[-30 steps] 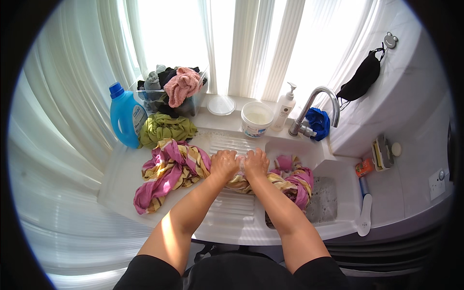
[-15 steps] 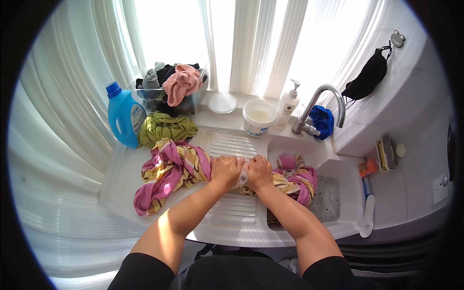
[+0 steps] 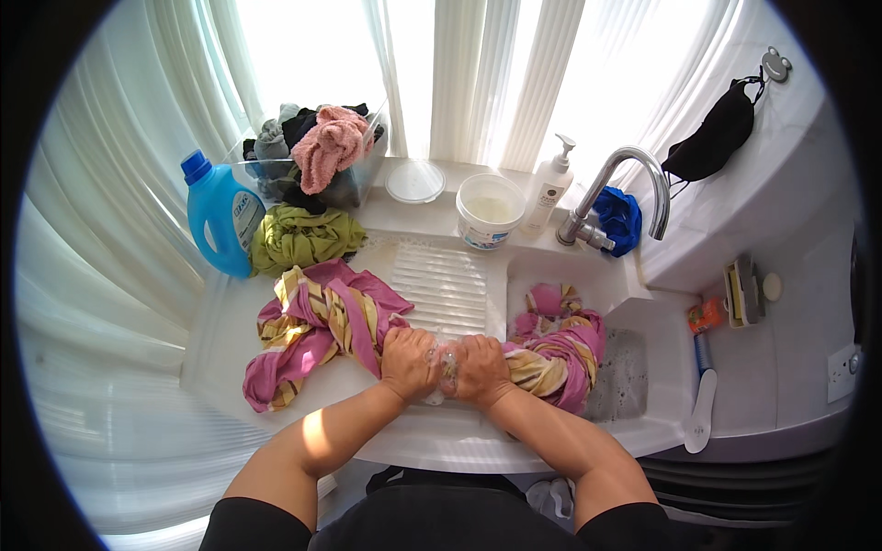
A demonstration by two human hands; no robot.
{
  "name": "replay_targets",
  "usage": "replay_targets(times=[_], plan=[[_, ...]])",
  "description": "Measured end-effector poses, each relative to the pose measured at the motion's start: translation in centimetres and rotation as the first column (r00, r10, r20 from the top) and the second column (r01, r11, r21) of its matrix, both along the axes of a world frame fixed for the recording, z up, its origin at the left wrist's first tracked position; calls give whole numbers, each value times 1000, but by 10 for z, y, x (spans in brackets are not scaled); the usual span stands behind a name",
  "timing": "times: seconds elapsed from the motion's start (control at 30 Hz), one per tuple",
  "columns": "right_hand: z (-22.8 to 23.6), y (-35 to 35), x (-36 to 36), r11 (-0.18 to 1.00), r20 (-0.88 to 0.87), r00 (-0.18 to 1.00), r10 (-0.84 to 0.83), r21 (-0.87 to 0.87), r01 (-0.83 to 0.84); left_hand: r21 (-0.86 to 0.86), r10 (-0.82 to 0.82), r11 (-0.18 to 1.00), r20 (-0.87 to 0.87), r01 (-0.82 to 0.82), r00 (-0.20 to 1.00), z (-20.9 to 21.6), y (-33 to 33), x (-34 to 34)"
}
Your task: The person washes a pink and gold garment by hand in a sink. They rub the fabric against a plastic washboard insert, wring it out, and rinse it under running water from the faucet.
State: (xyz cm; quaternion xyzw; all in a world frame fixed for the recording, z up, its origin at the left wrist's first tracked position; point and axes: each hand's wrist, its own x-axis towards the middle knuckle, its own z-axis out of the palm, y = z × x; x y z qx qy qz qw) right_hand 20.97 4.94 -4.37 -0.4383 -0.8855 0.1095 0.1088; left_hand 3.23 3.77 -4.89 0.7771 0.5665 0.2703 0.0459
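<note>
A pink, yellow and brown patterned cloth (image 3: 317,317) stretches from the left side of the white laundry sink (image 3: 216,358) across its ribbed washboard (image 3: 439,285) into the basin (image 3: 625,381). Over the lower part of the washboard, my left hand (image 3: 411,365) is closed round a bunched stretch of this cloth. Close beside it, my right hand (image 3: 482,369) grips the same cloth, knuckles up. Wet suds show between the two fists. The cloth's right end looks twisted and hangs in the basin, where soapy water lies.
Behind the left end stand a blue detergent bottle (image 3: 220,216), a green cloth (image 3: 308,239) and a clear bin (image 3: 367,179) of clothes. Along the back ledge are a white tub (image 3: 489,213), a pump bottle (image 3: 548,188) and a curved faucet (image 3: 657,184). A white-handled brush (image 3: 701,413) lies at right.
Both hands have moved down the washboard toward me, pulling the middle of the cloth with them. More of the upper ribs now shows.
</note>
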Motion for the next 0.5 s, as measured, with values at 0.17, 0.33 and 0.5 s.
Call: replay_targets(times=[0.17, 0.33, 0.5], plan=[[-27, 68, -12, 866, -281, 916, -287, 332, 373, -21, 160, 987, -52, -161, 986, 14, 84, 24], [31, 0, 1, 991, -159, 987, -1, 131, 22, 72, -14, 997, -174, 27, 985, 14, 23, -5], [-8, -26, -5, 856, -206, 979, 4, 507, 103, 187, -28, 982, -61, 39, 998, 12, -21, 3]])
